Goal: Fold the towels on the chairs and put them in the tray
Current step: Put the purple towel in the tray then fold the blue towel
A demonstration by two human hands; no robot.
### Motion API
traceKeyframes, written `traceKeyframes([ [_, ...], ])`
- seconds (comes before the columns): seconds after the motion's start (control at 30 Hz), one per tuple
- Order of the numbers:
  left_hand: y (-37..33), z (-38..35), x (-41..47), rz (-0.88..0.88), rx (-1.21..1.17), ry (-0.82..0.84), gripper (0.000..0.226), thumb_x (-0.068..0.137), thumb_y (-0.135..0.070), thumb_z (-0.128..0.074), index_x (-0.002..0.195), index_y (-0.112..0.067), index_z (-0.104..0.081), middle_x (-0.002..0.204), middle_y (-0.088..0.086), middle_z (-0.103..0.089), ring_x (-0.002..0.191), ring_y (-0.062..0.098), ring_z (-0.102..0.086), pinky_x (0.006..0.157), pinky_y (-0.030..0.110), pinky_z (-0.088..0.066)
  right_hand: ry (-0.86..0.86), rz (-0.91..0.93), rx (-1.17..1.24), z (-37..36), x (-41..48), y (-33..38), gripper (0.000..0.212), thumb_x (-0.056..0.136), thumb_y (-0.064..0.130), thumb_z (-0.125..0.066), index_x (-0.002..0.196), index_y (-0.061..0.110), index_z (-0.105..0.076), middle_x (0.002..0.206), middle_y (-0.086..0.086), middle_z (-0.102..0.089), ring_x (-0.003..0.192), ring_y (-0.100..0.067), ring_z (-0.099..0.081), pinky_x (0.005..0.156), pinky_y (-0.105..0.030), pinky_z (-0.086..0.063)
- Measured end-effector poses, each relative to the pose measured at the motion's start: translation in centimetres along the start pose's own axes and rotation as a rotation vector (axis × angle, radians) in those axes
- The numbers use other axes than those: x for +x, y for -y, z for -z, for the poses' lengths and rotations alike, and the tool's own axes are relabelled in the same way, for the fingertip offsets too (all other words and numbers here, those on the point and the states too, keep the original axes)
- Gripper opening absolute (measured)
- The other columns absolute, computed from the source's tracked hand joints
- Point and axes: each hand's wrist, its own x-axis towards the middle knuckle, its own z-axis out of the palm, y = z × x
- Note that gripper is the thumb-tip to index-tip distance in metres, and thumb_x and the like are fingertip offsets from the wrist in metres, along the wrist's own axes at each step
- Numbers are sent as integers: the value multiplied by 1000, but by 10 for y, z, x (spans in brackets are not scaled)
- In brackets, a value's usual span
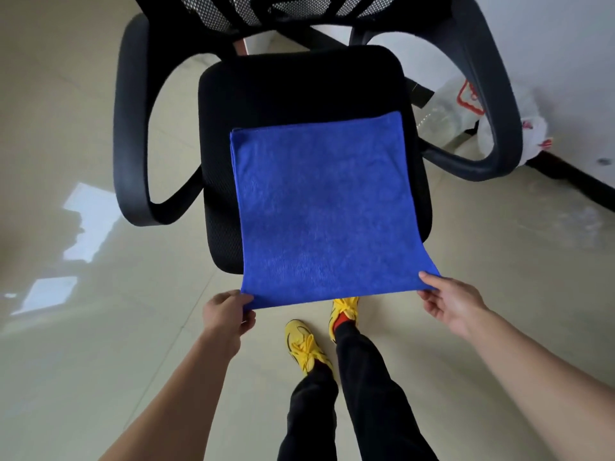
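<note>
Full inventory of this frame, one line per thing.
office chair: 1, black, centre, mesh back, two armrests
towel: 1, blue, on the seat, near edge past the seat front
plastic bag: 1, whitish with red print, floor at right by the wall
floor: 1, beige, glossy tiles
shoes: 2, yellow, floor below the towel
left hand: 1, bare, pinches the towel's near left corner
right hand: 1, bare, pinches the near right corner

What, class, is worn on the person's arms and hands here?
Nothing that shows. The left forearm and right forearm are bare to the picture's edge, no sleeves in view. The left hand and right hand have no gloves; no watch, bracelet or ring can be seen.
</note>
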Motion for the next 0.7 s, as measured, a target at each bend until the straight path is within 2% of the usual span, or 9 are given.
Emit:
traceKeyframes([
  [0.1, -15, 2, -16, -144, -28, -16, 20, 88, -1, -61, 102, -10, -50, 75, 12, -56, 52, 20, -47, 54, 30, -47, -39, 90, 36, -3, -10, 16, 14, 83, 11, -74, 83, 14, -60, 80, -10, -65, 55, -14, -61, 54, -27, -49],
  [0.17, -39, -1, -24, -251, -54, 5, 13, 89, -4, -62, 92, -13, -52, 71, 10, -54, 49, 18, -46, 50, 27, -46, -51, 222, 71, -12, -16, 41, 17, 84, 10, -72, 85, 19, -58, 75, -9, -62, 45, -10, -58, 47, -23, -48],
  [0.3, -102, -16, -25, -302, -170, 103, 15, 91, -8, -62, 77, -13, -59, 67, 6, -55, 45, 13, -49, 44, 22, -45, 50, 376, 111, -39, -26, 109, 12, 85, 11, -72, 86, 21, -66, 73, -5, -65, 49, -11, -58, 47, -24, -48],
  [0.47, -178, -46, 0, -252, -264, 116, 16, 92, -10, -61, 77, -14, -56, 42, -4, -55, 35, 6, -53, 40, 16, -46, 158, 295, 126, -78, -6, 181, 5, 88, 15, -70, 87, 15, -65, 67, -2, -63, 53, -9, -59, 48, -21, -47],
  [0.57, -215, -69, 24, -214, -233, 110, 17, 94, -12, -57, 78, -14, -54, 39, -4, -56, 36, 5, -55, 41, 15, -47, 168, 237, 96, -100, 22, 211, 7, 89, 17, -69, 91, 11, -65, 71, -2, -65, 54, -8, -61, 48, -20, -47],
  [0.7, -242, -97, 56, -145, -186, 99, 22, 98, -13, -48, 76, -10, -51, 39, -1, -56, 35, 7, -58, 40, 16, -48, 222, 166, 70, -127, 57, 234, 12, 95, 20, -61, 86, 12, -60, 77, -2, -67, 64, -7, -65, 44, -15, -45],
])
